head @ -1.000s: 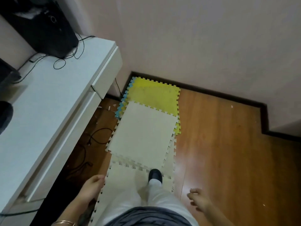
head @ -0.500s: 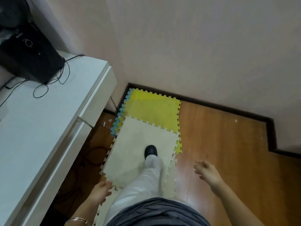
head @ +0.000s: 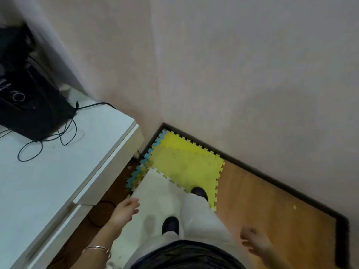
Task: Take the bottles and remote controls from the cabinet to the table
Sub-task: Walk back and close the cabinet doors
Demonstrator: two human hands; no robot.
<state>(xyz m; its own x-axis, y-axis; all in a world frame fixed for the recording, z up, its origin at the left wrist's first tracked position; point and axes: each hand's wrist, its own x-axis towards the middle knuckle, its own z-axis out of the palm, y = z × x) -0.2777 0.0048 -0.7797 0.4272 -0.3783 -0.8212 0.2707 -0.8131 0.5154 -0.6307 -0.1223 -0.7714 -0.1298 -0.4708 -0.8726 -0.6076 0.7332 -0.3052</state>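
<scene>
Pinkish plaster filled most of what I saw: two walls point(head: 233, 65) met in a corner ahead of me, with one dark skirting board point(head: 272, 173) running along their foot. Below that lay the wood floor point(head: 272, 210), orange-brown, bare on my right side.

To my left stood one white cabinet point(head: 48, 181), its top flat and pale, its edge running toward the corner. On its far end sat one black box point(head: 29, 105), blurred, and I could not tell what kind of device it was. One thin black cable point(head: 58, 140) looped loosely over the top beside it. No bottles or remote controls showed anywhere in view, so I could not tell where they were.

On the floor between cabinet and wall lay foam mats: one white mat point(head: 155, 200) nearest me, yellow mat point(head: 186, 164) beyond it, and a strip of blue mat point(head: 144, 162) showing along the left edge. How many yellow tiles were stacked I could not tell.

My two legs were in pale trousers point(head: 198, 216). Two dark shoes showed: my left shoe point(head: 170, 224) on the white mat, my right shoe point(head: 200, 192) on the yellow one.

My left hand point(head: 126, 210) hung over the white mat's edge, fingers loosely spread, holding nothing. One thin bangle point(head: 96, 248) circled that wrist. My right hand point(head: 254, 240) hung above the bare floor, blurred, fingers apart and empty too.
</scene>
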